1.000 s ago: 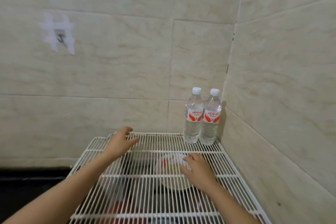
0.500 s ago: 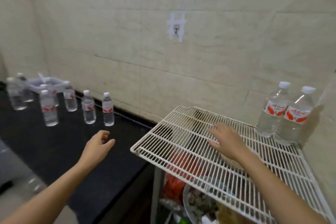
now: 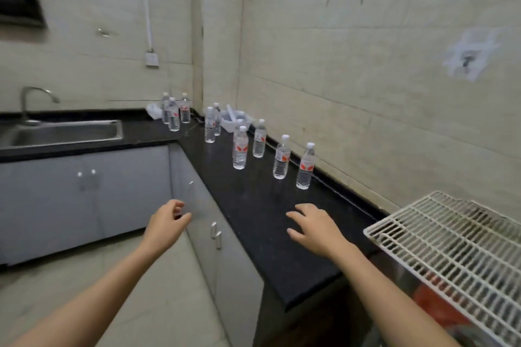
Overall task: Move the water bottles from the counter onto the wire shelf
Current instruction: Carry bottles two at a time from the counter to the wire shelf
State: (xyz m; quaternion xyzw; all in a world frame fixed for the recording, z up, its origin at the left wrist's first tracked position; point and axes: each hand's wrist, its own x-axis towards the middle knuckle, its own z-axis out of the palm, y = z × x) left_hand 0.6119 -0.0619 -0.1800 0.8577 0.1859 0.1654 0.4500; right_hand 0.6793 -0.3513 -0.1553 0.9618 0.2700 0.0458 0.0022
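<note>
The long stone counter (image 3: 253, 205) is glossy black with fine pale speckles, and the clear plastic water bottles (image 3: 305, 166) standing on it have white caps and white labels marked in red-orange. The metal wire shelf (image 3: 439, 236) is an off-white grid of thin bars, over something red that is too blurred to name. The flat cabinet doors (image 3: 84, 200) are pale grey, and the wall tiles (image 3: 366, 79) are cream with faint veining.

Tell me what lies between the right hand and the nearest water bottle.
Only bare black counter between the right hand and nearest water bottle, per the head view.
</note>
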